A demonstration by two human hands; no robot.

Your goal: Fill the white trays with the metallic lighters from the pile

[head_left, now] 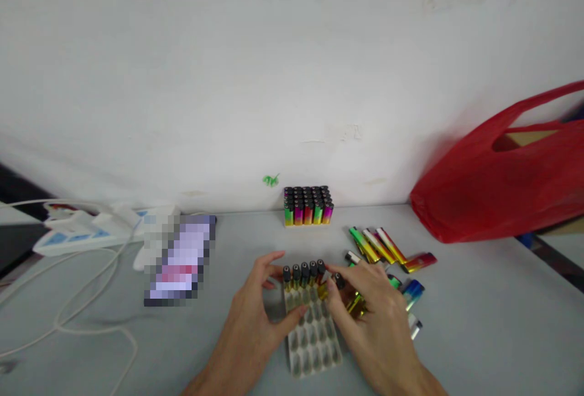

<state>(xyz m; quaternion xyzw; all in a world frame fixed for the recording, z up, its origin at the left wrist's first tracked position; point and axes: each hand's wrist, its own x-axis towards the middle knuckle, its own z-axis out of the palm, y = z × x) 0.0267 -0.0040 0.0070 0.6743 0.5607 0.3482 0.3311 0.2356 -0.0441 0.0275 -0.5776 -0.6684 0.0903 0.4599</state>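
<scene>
A pale tray (314,338) with rows of cells lies before me, tilted slightly on the table. Its far row carries several upright black-topped lighters (305,273); the nearer cells show no lighters. My left hand (255,308) is at the tray's left side, fingers apart, thumb over the cells and the other fingers beside the leftmost lighter. Over the tray's right edge, my right hand (376,302) pinches a gold-bodied lighter (323,291) between thumb and index finger, its base slanting toward the cells. Loose metallic lighters (371,245) lie beyond and under the right hand, some partly hidden.
A block of upright coloured lighters (309,212) stands against the wall. To the right sits a red bag (497,183). A phone (182,259) with a blurred screen, a white power strip (100,225) and loose white cables (91,329) occupy the left side.
</scene>
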